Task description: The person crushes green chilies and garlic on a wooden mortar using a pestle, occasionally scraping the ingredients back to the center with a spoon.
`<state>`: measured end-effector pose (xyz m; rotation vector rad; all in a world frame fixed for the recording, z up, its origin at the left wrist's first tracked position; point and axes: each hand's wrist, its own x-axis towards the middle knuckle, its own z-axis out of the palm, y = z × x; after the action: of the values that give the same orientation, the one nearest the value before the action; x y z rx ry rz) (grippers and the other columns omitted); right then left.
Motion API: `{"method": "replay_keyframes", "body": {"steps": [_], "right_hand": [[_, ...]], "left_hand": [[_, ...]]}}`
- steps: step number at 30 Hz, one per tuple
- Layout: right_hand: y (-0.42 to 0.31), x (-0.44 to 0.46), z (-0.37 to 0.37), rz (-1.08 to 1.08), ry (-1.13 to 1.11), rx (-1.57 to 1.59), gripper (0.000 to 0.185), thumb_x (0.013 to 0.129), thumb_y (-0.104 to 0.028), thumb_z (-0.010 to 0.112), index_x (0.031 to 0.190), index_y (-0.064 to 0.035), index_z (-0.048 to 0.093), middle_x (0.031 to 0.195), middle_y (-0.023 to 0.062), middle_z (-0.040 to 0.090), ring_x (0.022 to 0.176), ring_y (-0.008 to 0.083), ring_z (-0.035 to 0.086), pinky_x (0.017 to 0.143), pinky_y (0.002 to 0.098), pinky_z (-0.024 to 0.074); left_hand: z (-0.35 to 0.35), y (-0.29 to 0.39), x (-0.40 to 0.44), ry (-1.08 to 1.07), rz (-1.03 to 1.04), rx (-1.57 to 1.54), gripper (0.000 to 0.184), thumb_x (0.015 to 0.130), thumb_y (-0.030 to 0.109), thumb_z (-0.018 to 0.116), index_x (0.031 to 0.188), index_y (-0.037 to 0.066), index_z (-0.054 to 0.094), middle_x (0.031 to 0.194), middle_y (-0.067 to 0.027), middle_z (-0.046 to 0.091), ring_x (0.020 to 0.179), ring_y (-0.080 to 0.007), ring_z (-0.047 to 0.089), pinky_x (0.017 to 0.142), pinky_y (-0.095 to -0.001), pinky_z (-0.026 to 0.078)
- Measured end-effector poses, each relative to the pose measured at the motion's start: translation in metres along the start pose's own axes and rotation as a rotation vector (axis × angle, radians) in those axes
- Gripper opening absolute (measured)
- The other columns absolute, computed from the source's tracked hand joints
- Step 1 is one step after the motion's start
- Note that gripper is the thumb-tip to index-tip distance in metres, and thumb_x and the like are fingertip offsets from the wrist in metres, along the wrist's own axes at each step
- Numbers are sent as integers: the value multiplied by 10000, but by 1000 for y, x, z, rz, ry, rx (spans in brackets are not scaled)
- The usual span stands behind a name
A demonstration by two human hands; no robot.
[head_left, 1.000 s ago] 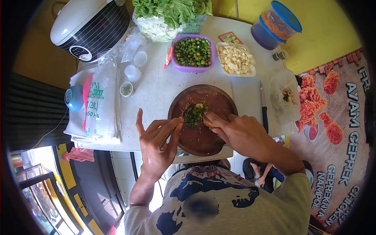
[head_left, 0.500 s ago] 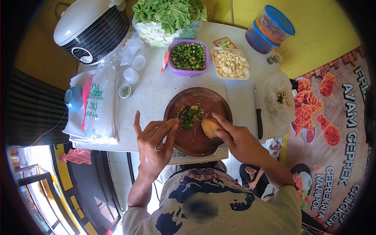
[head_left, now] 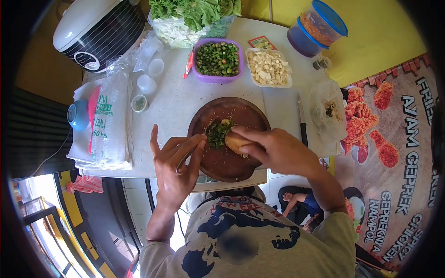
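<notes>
A round brown wooden mortar [head_left: 218,167] lies near the table's front edge. Chopped green chillies [head_left: 217,134] are heaped in it, with pale crumbs scattered around them. My right hand [head_left: 278,150] is closed around a tan wooden pestle [head_left: 235,142], whose rounded end presses against the right side of the heap. On the left, my left hand [head_left: 176,162] pinches what looks like a thin metal spoon, mostly hidden by the fingers, at the heap's left edge. Its little finger sticks out.
Behind the mortar stand a purple tub of cut chillies [head_left: 217,79] and a white tray of garlic pieces [head_left: 269,69]. A knife [head_left: 303,134] lies right, beside a plastic bag [head_left: 324,125]. Plastic packs [head_left: 109,139] and small cups [head_left: 146,84] are left. Another person [head_left: 299,201] sits below.
The pestle in my right hand has moved left and tilted onto the chillies. My left hand stays pinched at the heap's edge. The whole view has shifted slightly.
</notes>
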<state>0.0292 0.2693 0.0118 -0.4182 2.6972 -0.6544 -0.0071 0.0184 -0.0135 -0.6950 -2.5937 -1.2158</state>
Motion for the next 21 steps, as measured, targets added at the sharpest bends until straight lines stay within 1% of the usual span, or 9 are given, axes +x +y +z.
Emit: {"method": "replay_keyframes", "body": {"steps": [2,3,7,9,10,12,13,19,21], "right_hand": [[22,-1,0,0,131,521,501,1060,-312,563,1515,-120,480,825,180,695,638,307,697,608,435,525],[16,-8,-16,295,-40,749,527,1073,-322,550,1550,-127,440,779,173,663,630,268,671,638,382,516],[20,-28,-1,428,-14,902,529,1074,-316,545,1561,-145,427,734,149,624,580,257,627,626,354,501],[18,-33,24,47,279,408,531,1067,-329,546,1555,-160,423,702,154,605,537,279,627,557,381,512],[9,-35,25,45,278,411,531,1067,-329,546,1555,-160,423,702,154,605,537,279,627,557,381,512],[-19,-36,15,117,142,-84,505,1058,-338,539,1523,-165,443,714,183,629,553,347,659,514,464,524],[-30,-31,8,186,55,-156,462,1044,-337,542,1466,-159,483,731,200,650,595,388,681,519,515,534],[-30,-5,-11,117,-68,-150,482,1020,-304,590,1473,-201,465,777,188,665,589,403,664,526,503,523],[-30,1,-9,117,-42,-184,467,1017,-295,592,1463,-206,486,786,184,669,612,395,672,543,500,526]], "left_hand": [[1,0,1,14,-2,-1,160,873,44,761,1027,84,779,833,-34,780,840,-176,731,1220,-586,184],[2,-2,0,20,8,4,163,873,43,762,1029,85,779,832,-35,780,838,-175,731,1220,-587,183],[1,-2,-3,12,5,9,182,863,34,769,1036,89,780,830,-31,778,833,-169,729,1223,-590,177],[1,-1,-2,13,3,6,189,860,31,770,1038,90,781,830,-27,778,831,-166,728,1224,-591,174],[0,-1,-2,8,1,-1,196,856,27,772,1041,92,782,831,-23,777,829,-162,728,1226,-592,171],[-1,1,0,-2,-3,0,194,853,26,773,1035,93,784,833,-20,778,827,-161,727,1226,-592,170],[-2,1,1,-11,-8,-1,192,851,25,774,1029,94,786,836,-17,778,826,-160,727,1226,-593,170],[-2,-1,6,-8,4,9,179,838,25,780,1001,97,792,834,-15,776,822,-158,726,1225,-597,170],[-3,-3,6,0,-5,6,178,844,28,778,1007,97,790,829,-16,776,822,-158,725,1223,-596,173]]}}
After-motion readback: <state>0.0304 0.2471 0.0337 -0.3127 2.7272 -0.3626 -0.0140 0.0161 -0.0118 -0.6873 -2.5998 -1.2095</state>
